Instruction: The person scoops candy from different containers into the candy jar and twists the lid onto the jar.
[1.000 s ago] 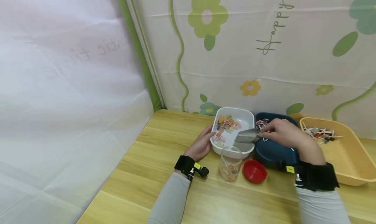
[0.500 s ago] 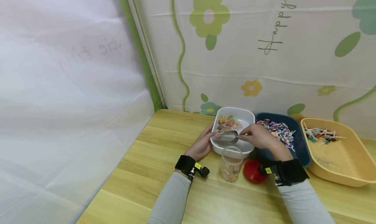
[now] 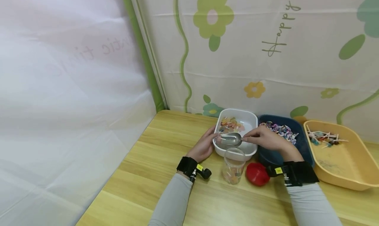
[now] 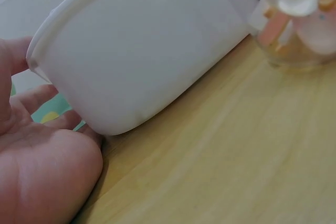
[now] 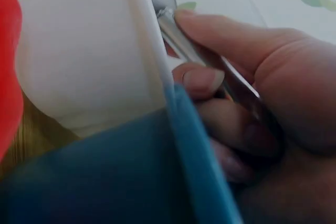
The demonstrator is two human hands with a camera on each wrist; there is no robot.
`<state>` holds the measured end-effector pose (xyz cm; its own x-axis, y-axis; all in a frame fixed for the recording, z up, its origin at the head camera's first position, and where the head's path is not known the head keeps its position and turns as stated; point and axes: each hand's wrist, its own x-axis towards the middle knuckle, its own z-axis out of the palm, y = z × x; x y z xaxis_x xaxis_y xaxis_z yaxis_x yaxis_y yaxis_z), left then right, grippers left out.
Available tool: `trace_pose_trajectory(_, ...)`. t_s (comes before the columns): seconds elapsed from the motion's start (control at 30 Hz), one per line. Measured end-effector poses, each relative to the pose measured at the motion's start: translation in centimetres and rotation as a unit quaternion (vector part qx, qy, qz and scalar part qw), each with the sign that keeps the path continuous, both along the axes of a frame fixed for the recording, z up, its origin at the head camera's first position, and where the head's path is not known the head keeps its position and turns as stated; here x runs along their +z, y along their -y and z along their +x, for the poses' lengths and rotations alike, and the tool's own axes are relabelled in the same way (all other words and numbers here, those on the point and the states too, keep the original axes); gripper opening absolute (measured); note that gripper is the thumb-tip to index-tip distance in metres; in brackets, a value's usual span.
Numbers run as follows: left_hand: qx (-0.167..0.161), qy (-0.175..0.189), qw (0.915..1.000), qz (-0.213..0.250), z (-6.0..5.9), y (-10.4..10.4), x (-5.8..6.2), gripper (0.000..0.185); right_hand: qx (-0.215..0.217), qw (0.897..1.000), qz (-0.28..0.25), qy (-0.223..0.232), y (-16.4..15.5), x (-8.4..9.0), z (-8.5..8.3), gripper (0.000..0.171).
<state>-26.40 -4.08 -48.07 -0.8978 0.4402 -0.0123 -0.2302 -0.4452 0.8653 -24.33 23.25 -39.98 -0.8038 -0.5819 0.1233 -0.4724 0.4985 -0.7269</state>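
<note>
The scoop (image 3: 232, 139) is metal, stiff and light but likely slippery, so it is best taken by its thin handle – there the right hand (image 3: 265, 138) pinches it, bowl over the white tub (image 3: 251, 120) of small candies. The left hand (image 3: 203, 145) rests with straight fingers on the tub side; an open jar (image 3: 233, 165) with a few candies stands in front, near a red lid (image 3: 256, 174) – a blue tray (image 3: 305, 146) has wrapped sweets, a yellow tray (image 3: 352, 157) lollipops.

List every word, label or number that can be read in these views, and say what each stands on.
"Happy": green handwriting, running upward, on the flowered backdrop.
"...tic time": faint pink lettering on the white sheet; its start is too pale to read.
Yellow tags on the wrist bands: too small to read.
Nothing legible on the white tub, scoop, jar or red lid.
</note>
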Motion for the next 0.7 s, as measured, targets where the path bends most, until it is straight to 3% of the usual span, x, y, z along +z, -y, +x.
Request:
trace_pose_trajectory(0.47, -0.017, -0.016, 0.9997, 0.001, 0.1, 0.1, 0.0, 0.056, -0.011, 0.999, -0.046, 0.012, -1.3, -0.1, 0.0, 0.017)
trace_pose_trajectory(0.7, -0.016, -0.015, 0.9997, 0.006, 0.0, 0.1, -0.1, 0.056, -0.053, 0.997, -0.043, 0.019, -2.5, 0.1, 0.3, 0.021)
